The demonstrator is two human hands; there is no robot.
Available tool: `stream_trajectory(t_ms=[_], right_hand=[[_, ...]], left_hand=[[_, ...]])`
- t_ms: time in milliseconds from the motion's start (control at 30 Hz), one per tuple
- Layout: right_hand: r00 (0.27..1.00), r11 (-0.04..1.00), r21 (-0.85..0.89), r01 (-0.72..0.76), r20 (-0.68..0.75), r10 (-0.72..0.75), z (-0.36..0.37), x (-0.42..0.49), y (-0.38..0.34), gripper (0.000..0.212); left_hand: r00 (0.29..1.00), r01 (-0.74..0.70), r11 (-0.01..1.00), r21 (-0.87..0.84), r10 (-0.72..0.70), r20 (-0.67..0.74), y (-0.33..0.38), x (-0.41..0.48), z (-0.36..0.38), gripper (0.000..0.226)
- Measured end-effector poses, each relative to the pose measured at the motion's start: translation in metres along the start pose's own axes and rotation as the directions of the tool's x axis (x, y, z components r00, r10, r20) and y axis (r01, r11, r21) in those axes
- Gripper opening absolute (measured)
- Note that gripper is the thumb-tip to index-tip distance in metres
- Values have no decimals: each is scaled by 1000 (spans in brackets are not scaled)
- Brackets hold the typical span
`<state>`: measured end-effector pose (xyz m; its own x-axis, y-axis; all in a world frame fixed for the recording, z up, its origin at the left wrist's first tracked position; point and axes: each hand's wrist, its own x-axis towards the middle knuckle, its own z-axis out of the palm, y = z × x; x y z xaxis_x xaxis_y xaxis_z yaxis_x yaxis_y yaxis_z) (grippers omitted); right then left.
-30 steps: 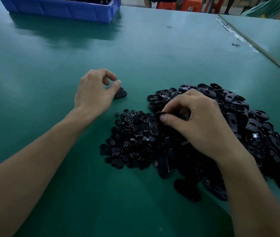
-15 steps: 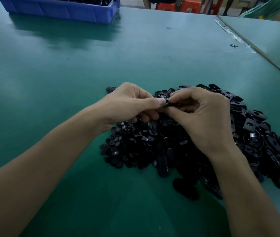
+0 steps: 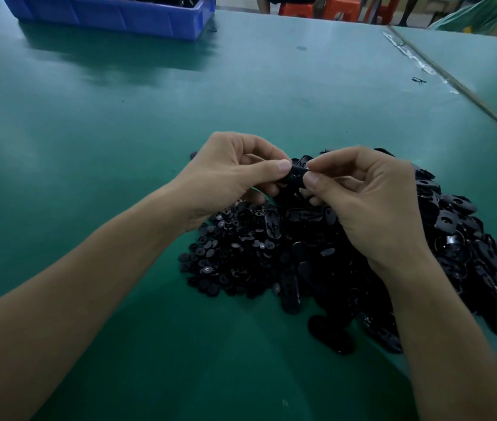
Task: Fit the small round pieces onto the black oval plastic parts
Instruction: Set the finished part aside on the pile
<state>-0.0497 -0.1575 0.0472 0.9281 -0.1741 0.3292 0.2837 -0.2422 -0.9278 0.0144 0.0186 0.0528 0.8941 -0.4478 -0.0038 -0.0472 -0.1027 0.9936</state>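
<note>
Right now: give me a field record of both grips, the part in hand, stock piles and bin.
left grip: left hand pinches one end of an oval part
right grip: right hand pinches the other end of it
part height: raised above the piles
round piece fitted: cannot tell, fingertips hide it
round stock: pile of small round pieces, below the left hand
oval stock: pile of oval parts, to its right, the two merging
bin: blue bin, far left on green table

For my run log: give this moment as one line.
left hand: pinches oval part | right hand: pinches same part | fit: cannot tell
</note>
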Motion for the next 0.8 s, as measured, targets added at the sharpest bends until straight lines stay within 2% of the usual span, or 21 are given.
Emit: stream_trajectory(t_ms=[167,267,367,500,567,633,733,800], right_hand=[[999,1000,-14,18,-34,-19,1,0,2,25],[997,999,-51,15,-80,-19,4,-1,3,23],[990,996,-90,26,-133,-38,8,-2,1,23],[984,979,-188,76,-143,-104,13,-5,-2,17],[986,930,-348,119,-66,-151,15,-7,-4,8],[982,826,-531,187,121,-144,18,-10,-4,4],[930,699,-665,264,367,-1,24,-13,-5,14],[894,630,-714,305,443,69,29,-14,-7,23]], left_hand=[[999,-19,997,74,17,33,0,0,-1,4],[993,-11,989,149,-6,116,1,-2,-2,11],[982,-29,989,143,2,189,2,-6,3,11],[998,-52,992,119,46,52,3,-4,1,3],[995,-70,988,139,79,-60,2,0,-3,4],[978,-95,981,170,124,-169,-1,4,-7,6],[956,-107,979,174,149,-252,-4,7,-10,5],[949,-115,982,152,153,-276,-5,8,-12,5]])
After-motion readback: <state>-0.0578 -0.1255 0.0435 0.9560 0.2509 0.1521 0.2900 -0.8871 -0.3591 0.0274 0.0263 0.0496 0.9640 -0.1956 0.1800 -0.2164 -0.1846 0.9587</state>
